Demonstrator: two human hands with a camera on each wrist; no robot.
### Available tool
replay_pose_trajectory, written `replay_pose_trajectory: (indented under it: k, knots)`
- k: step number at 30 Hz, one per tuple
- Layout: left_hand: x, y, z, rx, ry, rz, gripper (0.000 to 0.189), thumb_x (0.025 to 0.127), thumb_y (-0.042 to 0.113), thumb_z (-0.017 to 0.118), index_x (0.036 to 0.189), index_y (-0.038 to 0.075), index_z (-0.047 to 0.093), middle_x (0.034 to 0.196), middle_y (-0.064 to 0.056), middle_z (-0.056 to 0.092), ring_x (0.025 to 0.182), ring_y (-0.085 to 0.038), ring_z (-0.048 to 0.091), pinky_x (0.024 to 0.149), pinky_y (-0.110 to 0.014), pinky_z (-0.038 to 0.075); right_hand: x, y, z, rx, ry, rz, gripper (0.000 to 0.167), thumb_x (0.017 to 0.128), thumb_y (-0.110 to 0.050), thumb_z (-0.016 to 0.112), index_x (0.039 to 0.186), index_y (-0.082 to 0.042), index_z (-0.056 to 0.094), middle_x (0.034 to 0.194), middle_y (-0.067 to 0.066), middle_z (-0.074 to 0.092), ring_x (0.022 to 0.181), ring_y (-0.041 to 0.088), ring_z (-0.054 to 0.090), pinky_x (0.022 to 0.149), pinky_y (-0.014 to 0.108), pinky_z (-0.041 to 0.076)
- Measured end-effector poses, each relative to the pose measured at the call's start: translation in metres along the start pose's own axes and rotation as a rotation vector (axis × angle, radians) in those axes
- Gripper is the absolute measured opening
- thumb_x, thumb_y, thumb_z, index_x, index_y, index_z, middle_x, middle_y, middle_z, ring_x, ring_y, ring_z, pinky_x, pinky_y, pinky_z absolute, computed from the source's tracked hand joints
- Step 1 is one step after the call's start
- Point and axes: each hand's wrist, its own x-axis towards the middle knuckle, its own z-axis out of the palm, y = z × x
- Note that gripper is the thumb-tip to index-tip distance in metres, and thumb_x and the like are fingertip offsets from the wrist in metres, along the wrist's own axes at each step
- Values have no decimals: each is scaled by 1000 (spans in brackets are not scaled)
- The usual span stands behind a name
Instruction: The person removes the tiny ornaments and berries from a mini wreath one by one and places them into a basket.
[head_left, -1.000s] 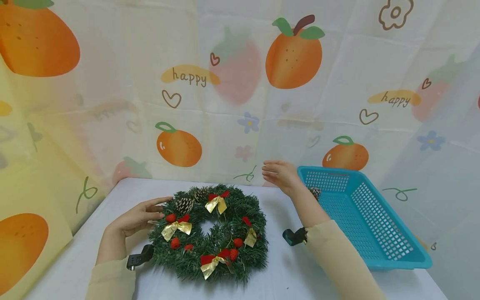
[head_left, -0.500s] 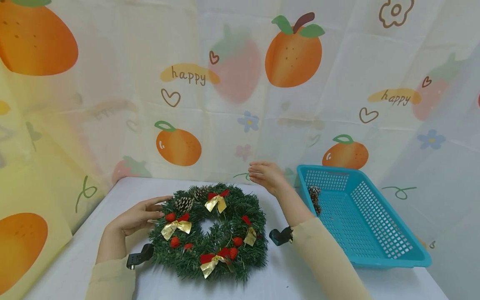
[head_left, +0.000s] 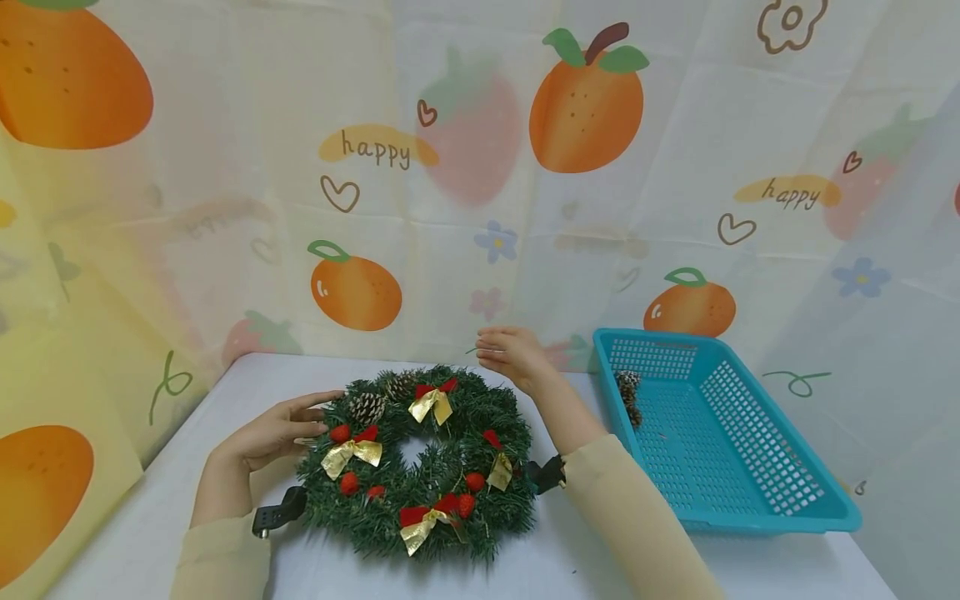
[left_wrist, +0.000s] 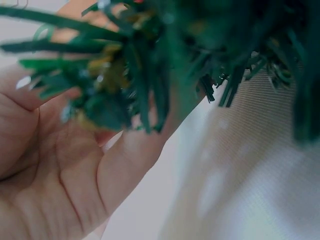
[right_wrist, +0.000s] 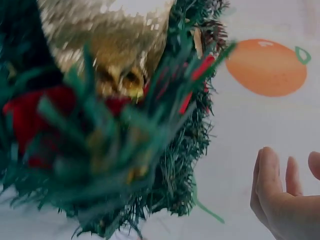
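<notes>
Bare and apart, the person's 2 hands lie at different sides of the wreath. The left hand is at its left edge, wide in shape, the fingers fairly straight and touching the greenery; in the left wrist view, green strands cross in front of the palm and hide some of the fingers. The right hand hangs in the air just past the wreath's back right side, its fingers extended and close together in the head view; the right wrist view shows gaps between some of the fingers.

The wreath lies flat on the white table, left of centre, between the 2 forearms. It carries 4 red and gold bows, 2 pinecones at the back left, and some red berries. Beige sleeves cover both forearms, and a black camera sits at each wrist.

To the right, near the right forearm, stands a blue basket with loose cones lying against its left wall. Behind everything hangs a pale curtain printed with oranges, strawberries, small flowers and the word "happy".
</notes>
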Motion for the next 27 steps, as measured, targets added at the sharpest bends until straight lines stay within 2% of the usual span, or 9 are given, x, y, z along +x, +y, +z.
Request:
replay_pose_trajectory:
  k: [4, 9, 15, 22, 27]
  knots:
    - [0, 0, 1, -9, -4, 3, 70, 99, 19, 59, 159, 14, 22, 159, -38, 9, 94, -9, 57, 68, -28, 52, 4, 4, 8, 18, 12, 6, 45, 102, -12, 53, 144, 2, 47, 146, 25, 49, 116, 29, 61, 111, 43, 45]
    - [-1, 0, 0, 1, 0, 3, 71, 98, 19, 60, 158, 14, 23, 159, -38, 10, 103, -8, 56, 70, -30, 53, 7, 9, 19, 20, -2, 0, 43, 102, -11, 53, 142, 3, 49, 147, 26, 48, 132, 37, 53, 110, 43, 45]
    - [0, -1, 0, 0, -1, 1, 71, 98, 20, 60, 158, 15, 23, 159, -37, 9, 110, -11, 55, 70, -31, 53, 8, 15, 30, -17, -24, -4, 41, 102, -11, 52, 141, 3, 50, 147, 26, 48, 131, 38, 54, 109, 43, 46]
    - [0, -2, -1, 11, 4, 7, 71, 98, 20, 61, 158, 15, 24, 160, -36, 10, 128, -20, 44, 71, -32, 53, 10, 21, 42, -31, -37, 11, 40, 102, -11, 52, 140, 4, 50, 144, 26, 50, 133, 41, 51, 108, 42, 47]
    - [0, -1, 0, 3, 0, 6, 71, 98, 21, 60, 158, 15, 24, 160, -36, 9, 119, -13, 51, 72, -31, 52, 14, 23, 49, -37, -54, 10, 42, 103, -12, 51, 142, 5, 48, 146, 28, 49, 133, 41, 52, 109, 42, 47]
